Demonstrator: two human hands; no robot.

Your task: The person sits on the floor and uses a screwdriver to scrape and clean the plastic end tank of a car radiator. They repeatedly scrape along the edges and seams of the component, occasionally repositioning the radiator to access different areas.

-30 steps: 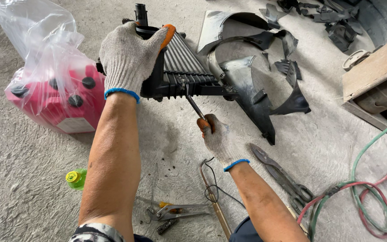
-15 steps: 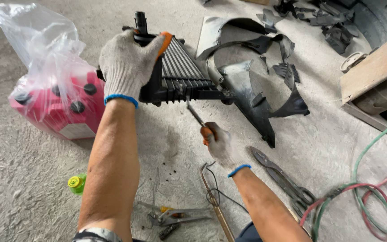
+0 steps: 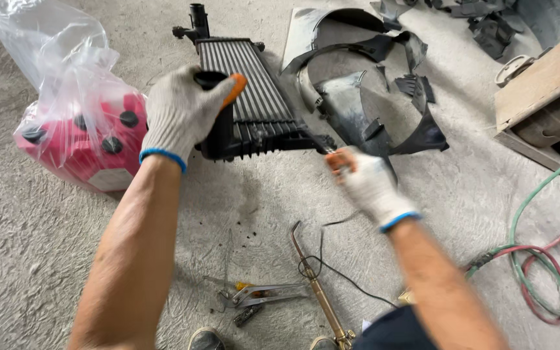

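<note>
From the head view, keep your left hand [image 3: 183, 110] clamped on the near end tank of the black finned radiator [image 3: 244, 91] lying on the concrete floor [image 3: 46, 259], and keep your right hand's [image 3: 367, 185] closed grip steady on the tool [image 3: 324, 146] at its corner.

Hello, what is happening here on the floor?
A person in white work gloves is working on a black finned radiator that lies on the concrete floor. The left hand grips its near end, and the right hand holds a tool against its corner. Pliers, a red container in a plastic bag and black plastic panels lie around.
</note>
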